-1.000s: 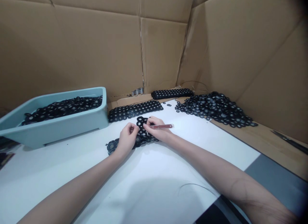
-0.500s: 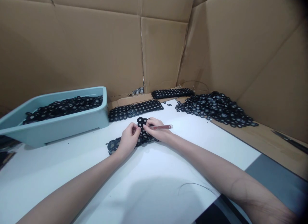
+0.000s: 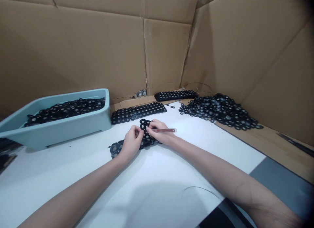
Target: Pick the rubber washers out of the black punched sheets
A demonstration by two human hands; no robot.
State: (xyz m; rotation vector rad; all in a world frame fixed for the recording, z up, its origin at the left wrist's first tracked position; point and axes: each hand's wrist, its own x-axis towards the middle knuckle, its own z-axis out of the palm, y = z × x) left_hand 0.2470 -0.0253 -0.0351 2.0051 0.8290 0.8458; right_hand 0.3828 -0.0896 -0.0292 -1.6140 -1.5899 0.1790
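A black rubber sheet of joined rings (image 3: 115,149) lies on the white table (image 3: 157,175) under both hands. My left hand (image 3: 131,143) rests on it with thumb and fingers pinched on its upper edge. My right hand (image 3: 160,132) grips a thin red tool (image 3: 166,130) like a pen, the tip pointing left into the sheet near my left fingertips. The sheet's middle is hidden by the hands.
A pale blue bin (image 3: 56,125) holding loose black rings sits at the left. Two more ring sheets (image 3: 137,111) (image 3: 176,95) lie behind the hands. A heap of loose rings (image 3: 219,111) lies at the right. Cardboard walls (image 3: 98,51) close off the back and right.
My left hand has crept slightly right and closer to the right hand. The right hand with the red tool has barely moved.
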